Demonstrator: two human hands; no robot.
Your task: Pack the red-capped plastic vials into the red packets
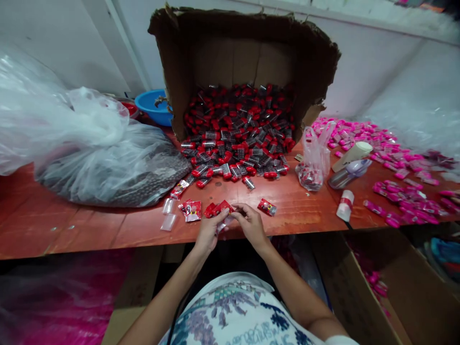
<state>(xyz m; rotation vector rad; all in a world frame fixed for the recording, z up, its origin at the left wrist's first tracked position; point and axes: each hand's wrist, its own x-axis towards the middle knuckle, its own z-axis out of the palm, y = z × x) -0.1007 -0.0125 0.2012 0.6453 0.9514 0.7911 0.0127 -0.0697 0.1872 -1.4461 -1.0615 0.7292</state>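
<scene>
Close to the table's front edge, my left hand is closed on a red printed packet. A small clear plastic sleeve hangs below the packet between my hands. My right hand pinches at the same spot, its fingertips meeting the packet and sleeve; which of the two it grips is hard to make out. Left of my hands lie more red printed packets and two clear sleeves. A single wrapped red piece lies to the right.
A torn carton on its side spills many red-capped clear containers. Left stands a big plastic bag of dark pieces, with a blue basin behind. Rightward are a small bag, bottles and pink pieces.
</scene>
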